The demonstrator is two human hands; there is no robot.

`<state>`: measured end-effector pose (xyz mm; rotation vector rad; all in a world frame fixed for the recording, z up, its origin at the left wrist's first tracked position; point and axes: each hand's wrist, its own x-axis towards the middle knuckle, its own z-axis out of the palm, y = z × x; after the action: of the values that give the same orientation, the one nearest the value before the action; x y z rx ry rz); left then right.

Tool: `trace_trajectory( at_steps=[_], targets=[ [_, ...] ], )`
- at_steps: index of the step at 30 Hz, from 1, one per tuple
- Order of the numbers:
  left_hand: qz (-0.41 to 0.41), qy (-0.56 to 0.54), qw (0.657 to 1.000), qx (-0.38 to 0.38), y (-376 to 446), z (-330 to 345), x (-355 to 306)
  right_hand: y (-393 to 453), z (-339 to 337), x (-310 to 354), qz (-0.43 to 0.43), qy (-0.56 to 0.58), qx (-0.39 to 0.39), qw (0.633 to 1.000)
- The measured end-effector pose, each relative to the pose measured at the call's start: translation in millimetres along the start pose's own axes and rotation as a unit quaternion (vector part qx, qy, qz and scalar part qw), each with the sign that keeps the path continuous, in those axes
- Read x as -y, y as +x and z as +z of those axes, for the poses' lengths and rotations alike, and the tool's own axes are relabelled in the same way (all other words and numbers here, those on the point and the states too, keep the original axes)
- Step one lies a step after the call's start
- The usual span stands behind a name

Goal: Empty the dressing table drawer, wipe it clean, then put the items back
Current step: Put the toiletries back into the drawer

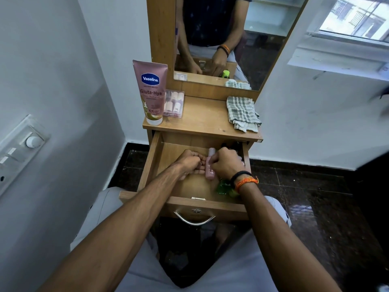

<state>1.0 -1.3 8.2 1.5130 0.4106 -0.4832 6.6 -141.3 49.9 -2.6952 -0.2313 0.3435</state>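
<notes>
Inside the open wooden drawer (pixel 156 163), both hands meet at a small pink plastic bottle (pixel 210 165), the right hand (pixel 226 163) curling round it while the left hand (pixel 190 162) touches it with bent fingers.

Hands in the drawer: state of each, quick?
Left hand: fingers curled, touching the pink bottle; a grip cannot be told.
Right hand: grips the pink bottle.

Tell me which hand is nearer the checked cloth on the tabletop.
Right. The right hand is in the open drawer, below the checked cloth on the tabletop's right side. The left hand is in the drawer too, further left.
</notes>
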Motion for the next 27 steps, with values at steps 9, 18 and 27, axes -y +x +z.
trace_trajectory(
  at_steps=[9, 18, 27],
  targets=[
    [0.013, 0.058, 0.998, -0.029, 0, -2, 4, -10, -34, -30, 0.077, 0.228, -0.141, 0.96],
    [0.126, 0.057, 0.986, -0.097, -36, -19, -3, -5, -23, -10, 0.031, 0.289, -0.141, 0.946],
    [0.234, 0.03, 0.902, -0.362, -67, -59, -22, 16, -32, 65, -0.068, 0.466, -0.101, 0.876]
  ],
)
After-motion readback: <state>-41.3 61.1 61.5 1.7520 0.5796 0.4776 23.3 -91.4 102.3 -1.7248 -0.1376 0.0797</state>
